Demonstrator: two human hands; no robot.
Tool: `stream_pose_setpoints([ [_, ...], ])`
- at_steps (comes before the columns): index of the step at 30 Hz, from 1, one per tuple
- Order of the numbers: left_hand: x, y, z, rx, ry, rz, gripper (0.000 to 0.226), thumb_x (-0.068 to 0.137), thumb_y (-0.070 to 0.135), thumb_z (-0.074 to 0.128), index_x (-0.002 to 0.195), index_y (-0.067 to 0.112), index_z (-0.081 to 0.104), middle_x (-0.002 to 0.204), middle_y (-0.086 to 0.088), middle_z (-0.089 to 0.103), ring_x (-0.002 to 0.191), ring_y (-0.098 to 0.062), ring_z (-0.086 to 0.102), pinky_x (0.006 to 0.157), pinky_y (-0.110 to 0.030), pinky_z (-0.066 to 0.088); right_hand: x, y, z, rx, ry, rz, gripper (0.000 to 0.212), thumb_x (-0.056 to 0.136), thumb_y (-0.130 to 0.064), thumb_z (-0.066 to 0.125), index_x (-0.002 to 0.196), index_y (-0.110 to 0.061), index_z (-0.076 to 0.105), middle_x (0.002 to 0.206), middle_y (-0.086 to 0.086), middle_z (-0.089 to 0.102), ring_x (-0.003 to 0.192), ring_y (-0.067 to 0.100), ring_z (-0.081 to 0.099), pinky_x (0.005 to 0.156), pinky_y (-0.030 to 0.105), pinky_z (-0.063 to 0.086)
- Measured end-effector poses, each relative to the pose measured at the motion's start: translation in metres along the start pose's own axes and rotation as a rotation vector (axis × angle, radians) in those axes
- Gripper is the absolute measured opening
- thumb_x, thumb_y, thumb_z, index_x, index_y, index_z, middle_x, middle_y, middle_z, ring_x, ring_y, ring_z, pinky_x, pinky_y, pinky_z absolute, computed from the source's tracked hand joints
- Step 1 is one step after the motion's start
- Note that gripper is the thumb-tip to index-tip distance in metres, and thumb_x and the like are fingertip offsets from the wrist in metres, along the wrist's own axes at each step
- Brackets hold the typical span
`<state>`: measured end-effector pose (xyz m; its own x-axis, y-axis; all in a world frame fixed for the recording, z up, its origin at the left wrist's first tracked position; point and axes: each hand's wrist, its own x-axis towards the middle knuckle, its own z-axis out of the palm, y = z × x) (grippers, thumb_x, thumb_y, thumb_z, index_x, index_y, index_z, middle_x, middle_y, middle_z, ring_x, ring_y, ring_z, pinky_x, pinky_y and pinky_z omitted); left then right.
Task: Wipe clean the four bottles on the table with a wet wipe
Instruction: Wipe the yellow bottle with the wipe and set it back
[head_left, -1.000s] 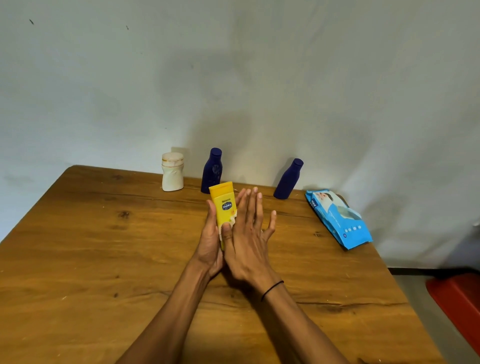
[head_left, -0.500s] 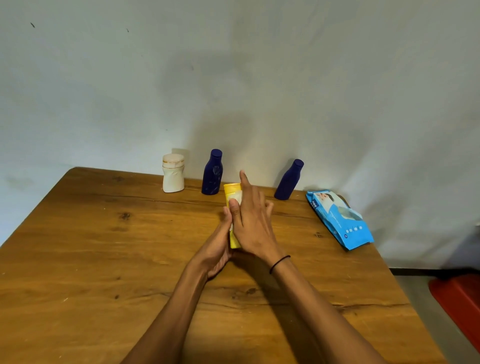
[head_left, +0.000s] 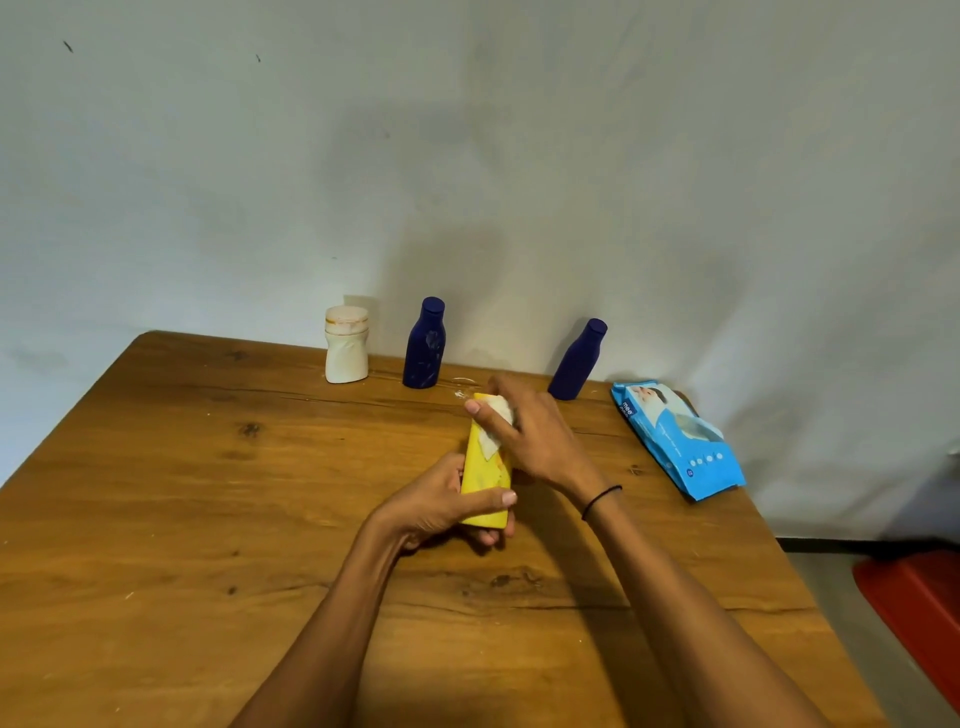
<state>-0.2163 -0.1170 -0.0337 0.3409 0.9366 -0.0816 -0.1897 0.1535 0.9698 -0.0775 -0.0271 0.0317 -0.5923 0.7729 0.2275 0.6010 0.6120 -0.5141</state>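
My left hand (head_left: 441, 504) grips the lower end of a yellow bottle (head_left: 483, 475), which tilts away from me above the wooden table (head_left: 208, 493). My right hand (head_left: 535, 436) pinches a white wet wipe (head_left: 494, 427) and presses it against the bottle's upper end. Along the table's far edge stand a white bottle (head_left: 346, 345), a dark blue bottle (head_left: 425, 345) with pale smudges, and a second dark blue bottle (head_left: 577, 361), all upright and apart from my hands.
A blue pack of wet wipes (head_left: 675, 439) lies flat at the table's right edge. A grey wall rises right behind the bottles. On the floor to the right sits a red object (head_left: 914, 603).
The yellow bottle has tipped from upright to leaning away. My left hand slid down to its base. My right hand moved from flat against the bottle to its top, wipe now showing.
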Motion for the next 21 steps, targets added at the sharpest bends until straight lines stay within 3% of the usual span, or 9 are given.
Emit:
stream_pose_setpoints([
  [3,0.001,-0.002,0.004,0.044,-0.027,-0.007,0.027,0.096,0.022,0.078,0.111,0.003,0.065,0.092,-0.031,0.073,0.076,-0.036,0.068,0.064,-0.034,0.063,0.001,0.004,0.003,-0.108,0.073,0.004,0.046,0.104,-0.068,0.033,0.080,-0.033,0.051,0.071,-0.007,0.056,0.063,0.013,0.054,0.061,0.044,0.050],
  [6,0.000,-0.001,0.008,0.054,-0.016,0.007,0.023,0.097,0.021,0.076,0.108,0.004,0.066,0.090,-0.028,0.074,0.068,-0.031,0.068,0.062,-0.032,0.062,0.003,0.000,0.003,-0.032,0.140,0.070,0.051,0.108,-0.058,0.033,0.070,-0.027,0.047,0.061,-0.004,0.050,0.053,0.008,0.045,0.055,0.034,0.043],
  [8,-0.001,0.000,0.006,0.044,-0.008,0.019,0.026,0.097,0.021,0.076,0.111,0.002,0.064,0.091,-0.028,0.074,0.067,-0.030,0.067,0.060,-0.032,0.061,0.002,-0.005,0.003,0.131,0.169,0.116,0.050,0.109,-0.050,0.035,0.069,-0.023,0.047,0.059,-0.006,0.048,0.049,0.003,0.046,0.050,0.019,0.034],
  [10,-0.002,0.001,0.003,0.050,-0.010,0.023,0.033,0.098,0.022,0.075,0.116,-0.001,0.061,0.091,-0.028,0.074,0.067,-0.030,0.067,0.060,-0.032,0.060,0.002,-0.006,0.005,0.308,0.201,0.187,0.048,0.110,-0.045,0.038,0.071,-0.020,0.049,0.057,-0.009,0.048,0.047,-0.002,0.049,0.047,0.014,0.033],
  [15,-0.004,0.003,0.002,0.067,-0.054,0.031,0.033,0.099,0.024,0.073,0.121,0.002,0.062,0.092,-0.028,0.074,0.070,-0.031,0.068,0.061,-0.031,0.060,-0.006,-0.010,0.016,0.955,0.270,0.497,0.043,0.111,-0.043,0.041,0.088,-0.010,0.056,0.068,-0.001,0.060,0.058,0.010,0.062,0.056,0.026,0.051],
  [18,-0.005,0.006,0.004,0.060,-0.060,0.037,0.026,0.100,0.021,0.071,0.119,0.004,0.064,0.090,-0.027,0.074,0.068,-0.029,0.068,0.060,-0.030,0.059,-0.011,-0.011,0.014,1.303,0.148,0.681,0.049,0.110,-0.048,0.040,0.092,-0.010,0.065,0.083,0.009,0.071,0.068,0.018,0.068,0.067,0.034,0.057],
  [21,-0.006,0.009,0.007,0.041,-0.060,0.032,0.020,0.100,0.014,0.068,0.115,0.001,0.065,0.086,-0.017,0.077,0.066,-0.023,0.071,0.058,-0.027,0.059,-0.017,-0.012,0.015,1.468,-0.041,0.687,0.068,0.107,-0.052,0.031,0.090,-0.002,0.075,0.088,0.016,0.072,0.077,0.025,0.069,0.079,0.039,0.055],
])
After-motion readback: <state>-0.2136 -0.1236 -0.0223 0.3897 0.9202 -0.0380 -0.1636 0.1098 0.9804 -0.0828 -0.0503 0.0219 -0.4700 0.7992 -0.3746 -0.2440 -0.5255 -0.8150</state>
